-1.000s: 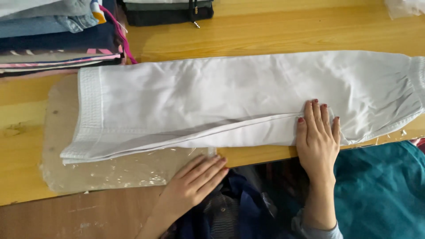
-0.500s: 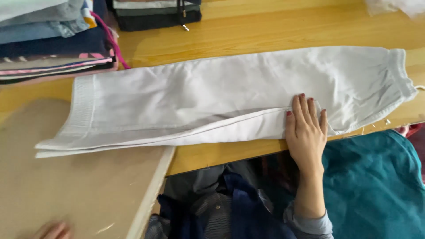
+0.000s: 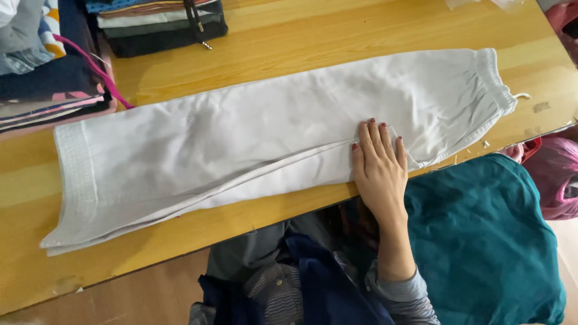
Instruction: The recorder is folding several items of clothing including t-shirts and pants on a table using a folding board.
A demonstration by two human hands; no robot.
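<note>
The right hand (image 3: pixel 378 161) lies flat and open, fingers spread, pressing the near edge of the white trousers (image 3: pixel 271 141) without gripping them; the left hand is out of view. The trousers lie folded lengthwise across the wooden table (image 3: pixel 337 36), waistband at the right end and cuffs at the left, and they look light, soft and limp, best taken by the waistband or cuffs. Beyond the trousers, folded clothes (image 3: pixel 48 66) are stacked at the far left corner.
</note>
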